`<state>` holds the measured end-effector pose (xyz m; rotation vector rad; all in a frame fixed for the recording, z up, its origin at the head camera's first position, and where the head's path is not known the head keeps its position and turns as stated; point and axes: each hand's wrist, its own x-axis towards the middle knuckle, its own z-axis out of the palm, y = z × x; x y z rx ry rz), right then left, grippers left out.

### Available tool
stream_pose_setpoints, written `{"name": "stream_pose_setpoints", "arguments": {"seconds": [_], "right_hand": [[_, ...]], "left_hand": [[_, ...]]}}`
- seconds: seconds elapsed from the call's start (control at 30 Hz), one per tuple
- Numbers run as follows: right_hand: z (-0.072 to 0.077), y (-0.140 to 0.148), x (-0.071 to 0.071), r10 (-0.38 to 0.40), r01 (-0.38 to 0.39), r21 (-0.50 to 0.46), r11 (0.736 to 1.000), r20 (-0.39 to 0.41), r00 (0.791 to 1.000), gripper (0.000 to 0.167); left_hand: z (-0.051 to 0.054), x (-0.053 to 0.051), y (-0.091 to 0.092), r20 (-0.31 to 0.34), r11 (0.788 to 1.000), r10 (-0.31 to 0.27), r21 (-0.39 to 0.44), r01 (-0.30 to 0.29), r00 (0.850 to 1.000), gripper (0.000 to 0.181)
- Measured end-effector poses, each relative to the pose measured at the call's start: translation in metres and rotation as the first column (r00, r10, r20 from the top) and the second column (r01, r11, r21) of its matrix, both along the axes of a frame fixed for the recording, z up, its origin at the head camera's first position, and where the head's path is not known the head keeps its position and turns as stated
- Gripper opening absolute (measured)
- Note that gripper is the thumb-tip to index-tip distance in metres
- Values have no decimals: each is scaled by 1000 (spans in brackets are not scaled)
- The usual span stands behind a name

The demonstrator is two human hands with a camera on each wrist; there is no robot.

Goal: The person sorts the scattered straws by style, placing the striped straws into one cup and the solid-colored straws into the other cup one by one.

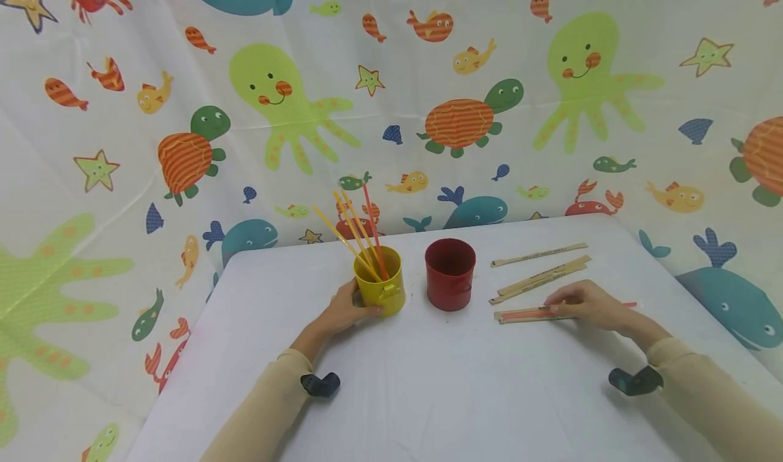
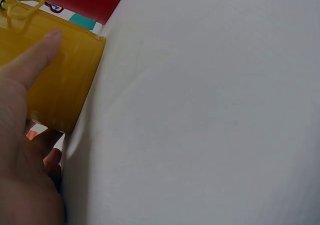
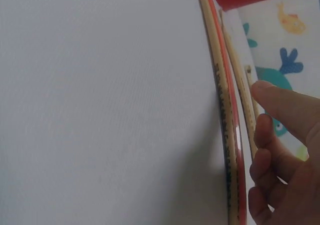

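"White cloth (image 1: 428,394) covers the table. Nearest?"

"An orange plastic straw (image 3: 241,185) beside a brown paper sleeve (image 3: 228,150), beneath the right hand (image 1: 587,304); its fingers bend loosely, thumb apart."

"Left hand (image 1: 345,310)?"

"Thumb and fingers grip a round yellow bucket (image 1: 373,295) holding long straws (image 1: 342,238). Beside it, a round red bucket (image 1: 449,289); behind, a sea-creature curtain (image 1: 342,27)."

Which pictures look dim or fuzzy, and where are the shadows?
Head view: brightest and clearest, soft shadow below the right hand; left wrist view: dim, shadow beside the yellow bucket; right wrist view: greyish, a bit fuzzy, broad shadow left of the paper wrapper, white glint on the red straw.
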<state>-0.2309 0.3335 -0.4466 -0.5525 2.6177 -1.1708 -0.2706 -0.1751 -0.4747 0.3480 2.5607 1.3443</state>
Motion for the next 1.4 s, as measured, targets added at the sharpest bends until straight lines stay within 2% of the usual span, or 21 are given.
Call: {"name": "stream_pose_setpoints", "arguments": {"seconds": [0.23, 0.7, 0.97, 1.4], "right_hand": [[-4, 7, 0, 3, -3, 24, 1000, 26, 1000, 22], [-10, 5, -4, -8, 9, 54, 998, -17, 1000, 17], [-11, 2, -4, -43, 44, 101, 994, -14, 999, 16], [-10, 0, -5, -45, 46, 133, 990, -15, 999, 13]], "left_hand": [[0, 0, 0, -1, 1000, -4, 3, 4, 1000, 89], [-3, -1, -1, 4, 1000, -2, -10, 2, 1000, 91], [0, 0, 0, 6, 1000, 2, -7, -2, 1000, 91], [-3, -2, -2, 10, 1000, -1, -8, 2, 1000, 92]]}}
